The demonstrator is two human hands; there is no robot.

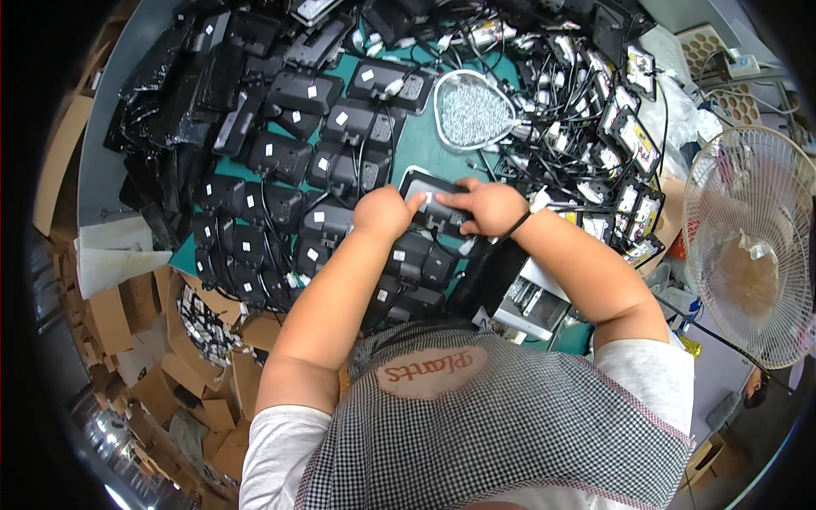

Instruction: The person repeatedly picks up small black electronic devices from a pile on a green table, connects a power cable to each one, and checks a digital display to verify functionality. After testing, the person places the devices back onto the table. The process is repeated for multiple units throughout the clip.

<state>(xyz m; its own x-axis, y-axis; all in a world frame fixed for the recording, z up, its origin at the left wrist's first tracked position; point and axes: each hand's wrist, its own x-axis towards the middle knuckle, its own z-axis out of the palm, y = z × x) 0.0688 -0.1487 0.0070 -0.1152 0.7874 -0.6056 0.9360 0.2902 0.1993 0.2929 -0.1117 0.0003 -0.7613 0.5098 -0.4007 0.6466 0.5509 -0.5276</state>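
Observation:
In front of me at the middle of the green mat, a black plastic housing [442, 219] with a small white square sticker [427, 197] lies between my hands. My left hand [382, 211] is curled at its left side, thumb pressed onto the sticker; the other fingers are mostly hidden. With index finger stretched to the sticker, my right hand [495, 209] grips the right side, its thumb along the near edge. Beyond them stands a clear dish [515, 110] full of small silvery pieces, probably screws.
Rows of black housings [280, 157] with white stickers cover the mat's left. Black wrapped pieces [174, 93] are piled at far left. Tangled cables and open units [633, 140] crowd the right. A fan [748, 246] stands at right; cardboard boxes [110, 319] sit below left.

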